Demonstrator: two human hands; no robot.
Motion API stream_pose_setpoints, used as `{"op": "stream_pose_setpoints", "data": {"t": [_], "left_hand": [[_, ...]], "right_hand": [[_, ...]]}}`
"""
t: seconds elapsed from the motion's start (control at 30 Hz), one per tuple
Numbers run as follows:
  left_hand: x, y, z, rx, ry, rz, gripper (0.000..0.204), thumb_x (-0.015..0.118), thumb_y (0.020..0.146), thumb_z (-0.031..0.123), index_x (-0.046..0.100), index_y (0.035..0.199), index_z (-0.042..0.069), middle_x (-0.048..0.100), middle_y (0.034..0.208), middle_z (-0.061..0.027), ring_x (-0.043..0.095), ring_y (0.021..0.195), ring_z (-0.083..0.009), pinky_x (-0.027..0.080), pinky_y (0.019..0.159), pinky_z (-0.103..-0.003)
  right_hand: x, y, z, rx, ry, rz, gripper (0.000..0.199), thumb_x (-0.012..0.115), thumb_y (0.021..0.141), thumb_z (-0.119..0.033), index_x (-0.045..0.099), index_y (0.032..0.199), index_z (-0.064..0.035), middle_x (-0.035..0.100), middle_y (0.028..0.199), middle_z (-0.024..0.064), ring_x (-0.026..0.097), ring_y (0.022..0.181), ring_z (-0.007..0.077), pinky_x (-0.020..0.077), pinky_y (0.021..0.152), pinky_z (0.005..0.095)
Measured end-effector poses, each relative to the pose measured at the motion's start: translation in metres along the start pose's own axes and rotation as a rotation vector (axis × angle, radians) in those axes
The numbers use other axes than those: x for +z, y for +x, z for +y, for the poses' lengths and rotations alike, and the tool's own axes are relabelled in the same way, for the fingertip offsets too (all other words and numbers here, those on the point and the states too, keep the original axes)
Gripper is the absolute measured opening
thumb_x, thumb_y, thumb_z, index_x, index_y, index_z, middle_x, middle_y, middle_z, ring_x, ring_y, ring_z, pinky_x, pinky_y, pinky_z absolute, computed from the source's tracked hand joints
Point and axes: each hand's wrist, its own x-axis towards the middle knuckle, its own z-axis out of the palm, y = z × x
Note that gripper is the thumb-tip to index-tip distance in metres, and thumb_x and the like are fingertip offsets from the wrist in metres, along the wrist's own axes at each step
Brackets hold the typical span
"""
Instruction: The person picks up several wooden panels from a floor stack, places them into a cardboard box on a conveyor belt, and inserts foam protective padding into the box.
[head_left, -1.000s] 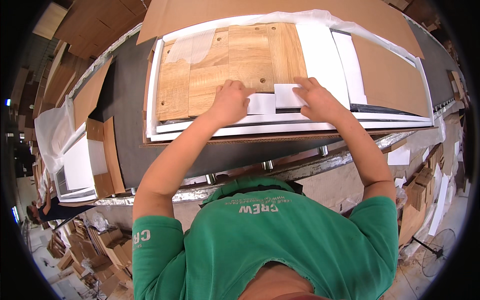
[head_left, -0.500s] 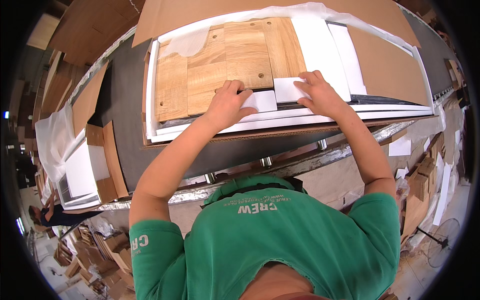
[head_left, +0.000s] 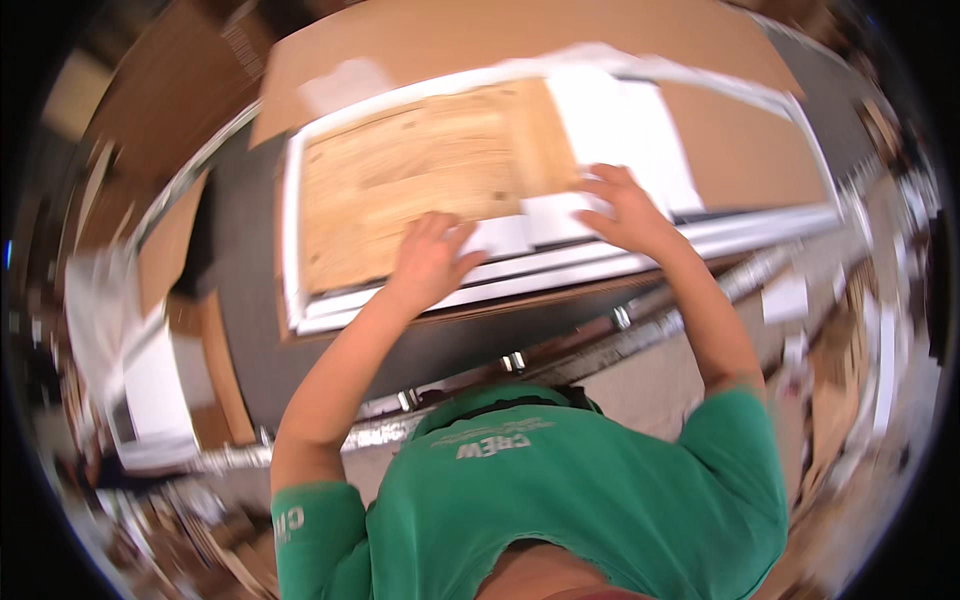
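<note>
An open carton lies across in front of me, with wood-grain panels (head_left: 400, 170) inside a white foam border (head_left: 292, 230). Over the panels' near edge my left hand (head_left: 432, 258) has its fingers spread, the thumb by a small white block (head_left: 500, 237). Beside that one sits a second white block (head_left: 555, 218), set slightly farther back. My right hand (head_left: 625, 212) is at its right end with fingers apart, apparently touching it. Motion blur hides the exact contact. To the right are a white sheet (head_left: 625, 140) and a brown cardboard piece (head_left: 740, 150).
The carton's large flap (head_left: 500, 35) is folded back on the far side, with translucent film (head_left: 345, 85) over it. The carton rests on a dark conveyor belt (head_left: 245, 270) with metal rollers (head_left: 513, 362). Another opened carton (head_left: 175, 380) stands at left. Cardboard scraps (head_left: 835, 370) lie at right.
My view has shifted, so the carton appears lower and tilted. The film on the panels' far left corner now lies over the flap. My fingers have loosened around the white blocks.
</note>
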Motion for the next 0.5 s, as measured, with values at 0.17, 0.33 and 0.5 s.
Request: {"op": "stream_pose_setpoints", "data": {"t": [0.17,0.33,0.5], "left_hand": [[-0.034,-0.034,0.014,-0.132,-0.120,0.233,0.025,0.074,0.069,0.018,0.062,0.089,0.008,0.060,0.095,-0.0104,0.055,0.091,-0.0306,0.042,0.078,-0.041],[-0.077,-0.154,0.040,-0.414,0.012,0.665,0.015,0.073,0.073,0.014,0.065,0.084,0.008,0.061,0.095,-0.0058,0.056,0.094,-0.0237,0.038,0.083,-0.036],[-0.085,-0.279,0.058,-0.788,0.136,0.749,0.010,0.071,0.074,0.011,0.066,0.080,0.006,0.065,0.086,-0.0075,0.060,0.086,-0.0244,0.042,0.078,-0.034]], "right_hand": [[0.012,-0.028,0.025,-0.127,-0.177,-0.133,0.030,0.063,0.078,-0.015,0.062,0.105,-0.0007,0.051,0.122,0.0240,0.047,0.111,0.0401,0.0389,0.095,0.0453],[0.004,-0.029,-0.025,-0.130,-0.086,0.067,0.031,0.059,0.085,-0.011,0.058,0.114,-0.0002,0.048,0.127,0.0220,0.043,0.118,0.0372,0.0345,0.099,0.0418],[0.032,-0.019,-0.091,-0.240,0.109,0.082,0.026,0.059,0.086,-0.007,0.059,0.111,0.0006,0.051,0.125,0.0217,0.048,0.115,0.0345,0.0360,0.098,0.0386]]}}
